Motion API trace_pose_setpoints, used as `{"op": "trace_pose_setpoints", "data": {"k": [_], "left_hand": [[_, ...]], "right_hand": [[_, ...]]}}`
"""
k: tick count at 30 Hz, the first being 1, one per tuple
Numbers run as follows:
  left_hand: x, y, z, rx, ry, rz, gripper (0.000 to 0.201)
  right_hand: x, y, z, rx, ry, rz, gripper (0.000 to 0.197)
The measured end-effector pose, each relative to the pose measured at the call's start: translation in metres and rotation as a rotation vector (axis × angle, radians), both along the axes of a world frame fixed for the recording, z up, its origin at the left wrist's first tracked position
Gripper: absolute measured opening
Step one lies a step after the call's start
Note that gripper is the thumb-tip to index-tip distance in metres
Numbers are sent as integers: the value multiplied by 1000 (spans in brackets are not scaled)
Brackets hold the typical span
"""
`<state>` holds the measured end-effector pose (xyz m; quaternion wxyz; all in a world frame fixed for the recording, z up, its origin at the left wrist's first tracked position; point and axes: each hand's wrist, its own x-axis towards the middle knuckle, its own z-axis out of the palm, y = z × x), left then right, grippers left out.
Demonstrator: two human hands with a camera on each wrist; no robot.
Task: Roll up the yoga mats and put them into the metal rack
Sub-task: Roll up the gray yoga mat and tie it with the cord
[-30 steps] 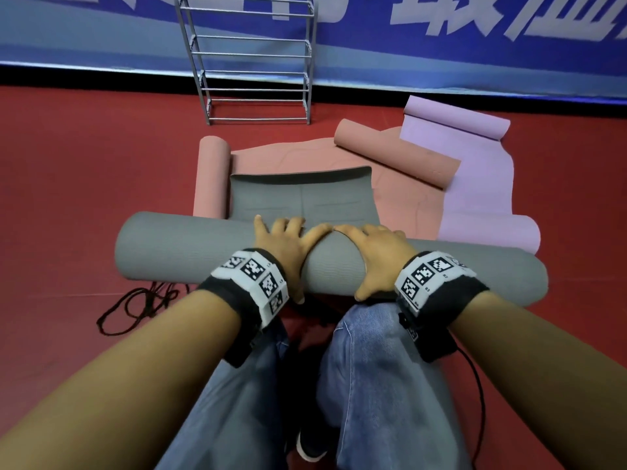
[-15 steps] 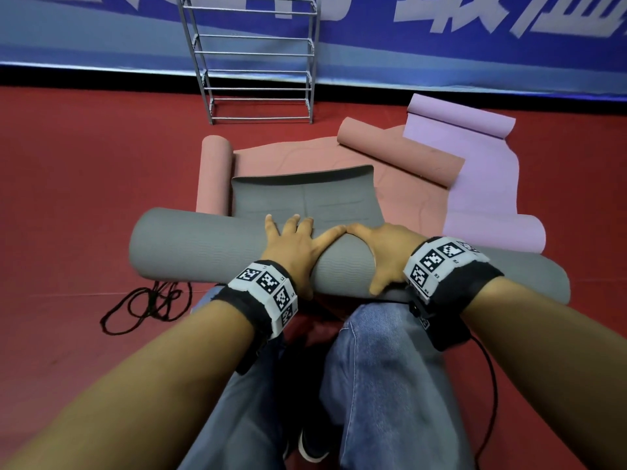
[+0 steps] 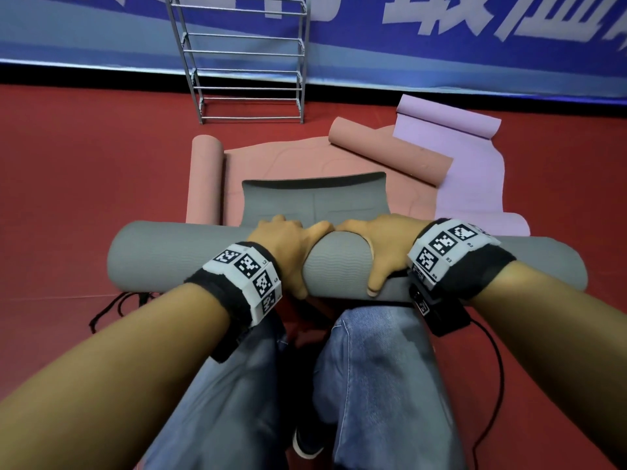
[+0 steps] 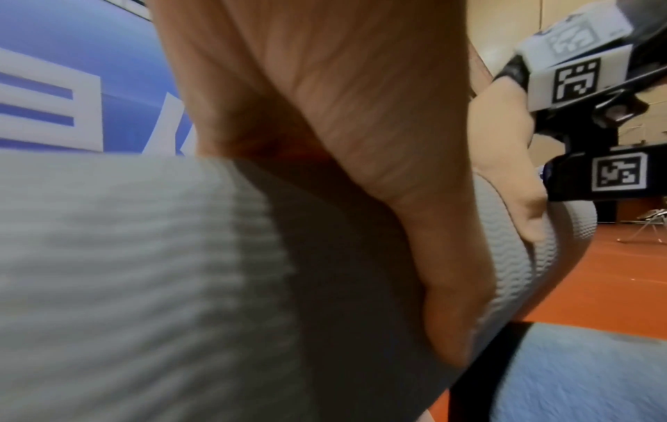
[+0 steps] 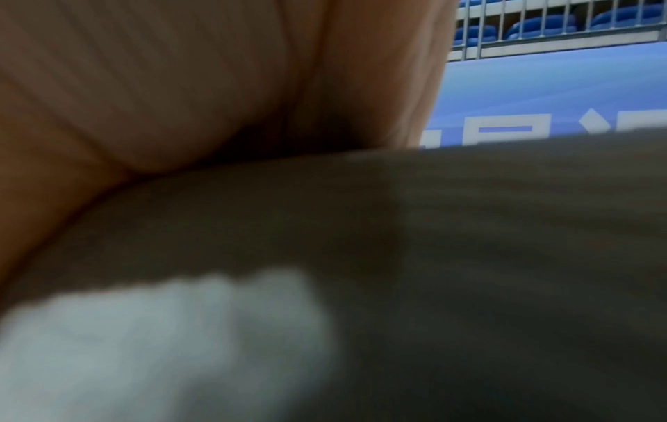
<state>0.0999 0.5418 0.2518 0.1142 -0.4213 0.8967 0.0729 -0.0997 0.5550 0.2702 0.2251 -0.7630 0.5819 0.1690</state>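
Note:
A thick grey yoga mat roll (image 3: pixel 176 256) lies crosswise on the floor in front of my knees. Its short unrolled tail (image 3: pixel 315 198) stretches away over a salmon mat (image 3: pixel 288 157). My left hand (image 3: pixel 288 252) and right hand (image 3: pixel 380 245) grip the roll side by side at its middle, fingers curled over the far side and thumbs down the near side. The left wrist view shows my left thumb (image 4: pixel 451 285) pressed on the ribbed grey mat (image 4: pixel 126 271); the right wrist view is blurred palm and grey mat (image 5: pixel 469 257). The metal rack (image 3: pixel 244 62) stands beyond, against the wall.
The salmon mat has a curled end at the left (image 3: pixel 203 178) and another at the right (image 3: pixel 390 150). A lilac mat (image 3: pixel 471 171) lies partly unrolled further right. A black cord (image 3: pixel 115 307) sits on the red floor at the left, and a cable (image 3: pixel 492 385) trails right. A blue banner (image 3: pixel 441 45) backs the rack.
The grey roll has moved away from me and its flat tail has grown shorter. Both hands went from lying flat on top to curling over the roll.

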Motion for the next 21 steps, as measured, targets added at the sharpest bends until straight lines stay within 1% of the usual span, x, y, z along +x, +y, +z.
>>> {"op": "trace_pose_setpoints", "data": {"k": [3, 4, 5, 7, 10, 12, 14, 17, 19, 21], "left_hand": [[-3, -13, 2, 106, -38, 22, 97], [-6, -19, 2, 163, -48, 38, 98], [-8, -24, 2, 232, -53, 58, 99], [-11, -35, 0, 362, -41, 93, 99], [-8, -44, -7, 464, 32, 138, 100], [-9, -40, -8, 417, -1, 113, 106], [-10, -30, -12, 260, -70, 77, 116], [-4, -7, -22, 58, -60, 81, 126], [0, 3, -29, -8, -32, 98, 129], [-1, 2, -30, -23, -30, 109, 125]], "right_hand": [[2, -3, -4, 37, -71, -33, 125], [3, 0, -6, 30, -59, -25, 127], [4, 5, -10, -3, -14, -13, 127], [8, 20, -22, -136, 66, 7, 127], [14, 34, -40, -277, 86, -58, 132], [13, 34, -46, -297, 76, -77, 129], [11, 31, -46, -301, 63, -64, 125], [9, 22, -44, -286, 15, -67, 121], [10, 17, -41, -262, -6, -73, 119], [12, 16, -38, -248, -8, -78, 117]]}}
